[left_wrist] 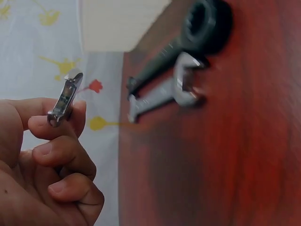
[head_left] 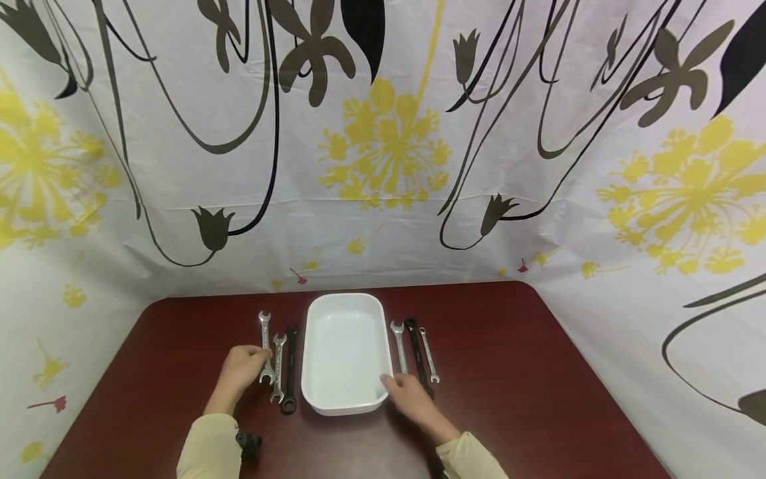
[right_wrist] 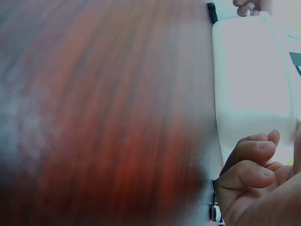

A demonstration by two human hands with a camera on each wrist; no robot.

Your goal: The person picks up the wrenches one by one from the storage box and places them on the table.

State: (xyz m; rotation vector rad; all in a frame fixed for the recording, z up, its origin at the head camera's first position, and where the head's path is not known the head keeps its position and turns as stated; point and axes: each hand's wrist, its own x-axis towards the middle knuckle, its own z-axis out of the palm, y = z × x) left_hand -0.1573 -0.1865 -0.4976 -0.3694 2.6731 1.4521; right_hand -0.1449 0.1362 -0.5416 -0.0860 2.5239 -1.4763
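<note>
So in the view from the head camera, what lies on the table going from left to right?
Left hand pinching a silver wrench → second silver wrench → black wrench → white tray → silver wrench → black wrench → small silver wrench. The right hand overlaps the tray's near right corner.

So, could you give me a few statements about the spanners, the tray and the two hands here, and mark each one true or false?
1. The white tray has nothing in it. True.
2. The left hand pinches a silver spanner. True.
3. The right hand holds a black spanner in the air. False: it rests low by the tray's near right corner; whether it holds anything cannot be told.
4. All spanners lie left of the tray. False: three lie on each side.
</note>
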